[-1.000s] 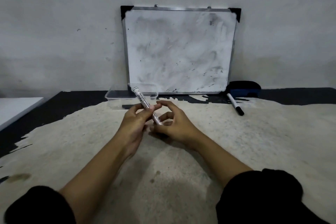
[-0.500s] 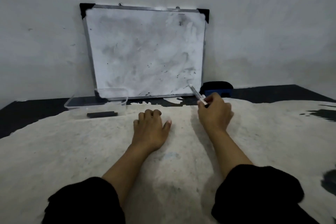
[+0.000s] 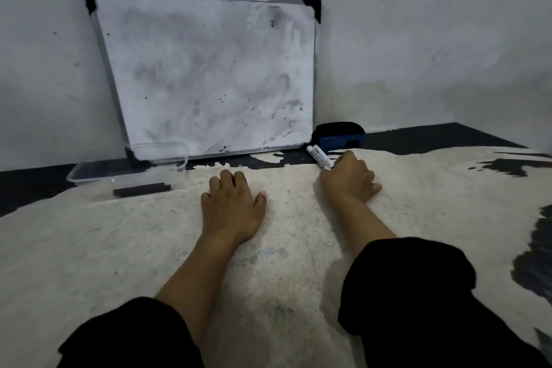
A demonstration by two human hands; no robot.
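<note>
White marker (image 3: 322,159) juts from the right hand (image 3: 348,181), fingers (image 3: 343,160) pinching its near end.

The worn, pale table (image 3: 298,266) bears a whiteboard (image 3: 209,78) propped at its far edge, a clear tub (image 3: 98,176) far left, and a blue eraser (image 3: 340,136) just beside two white markers (image 3: 319,156).

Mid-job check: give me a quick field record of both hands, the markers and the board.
left hand: palm down on the table, holding nothing
right hand: fingers curled on the near ends of the markers
markers: two, side by side, by the whiteboard's lower right corner
whiteboard: leaning on the wall, smeared grey
eraser: right of the whiteboard
clear tub: at the whiteboard's lower left corner
</note>
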